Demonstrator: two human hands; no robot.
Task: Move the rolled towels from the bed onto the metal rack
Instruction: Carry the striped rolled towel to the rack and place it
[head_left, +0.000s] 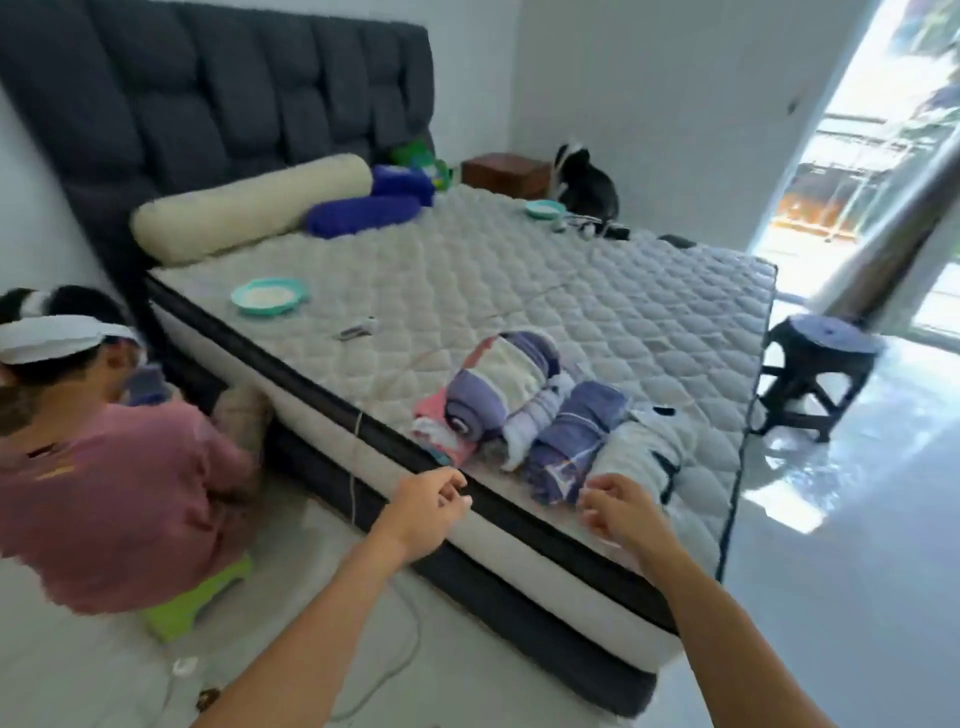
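Four rolled towels, striped purple, pink and white, lie side by side at the near edge of the quilted bed in a white-walled room, with the left hand and right hand just short of them, fingers loosely curled, grasping nothing.

place: home bedroom
bed: bare quilted mattress against a dark tufted headboard
bedding: cream bolster lay near the headboard
furniture: wooden nightstand, dark stool
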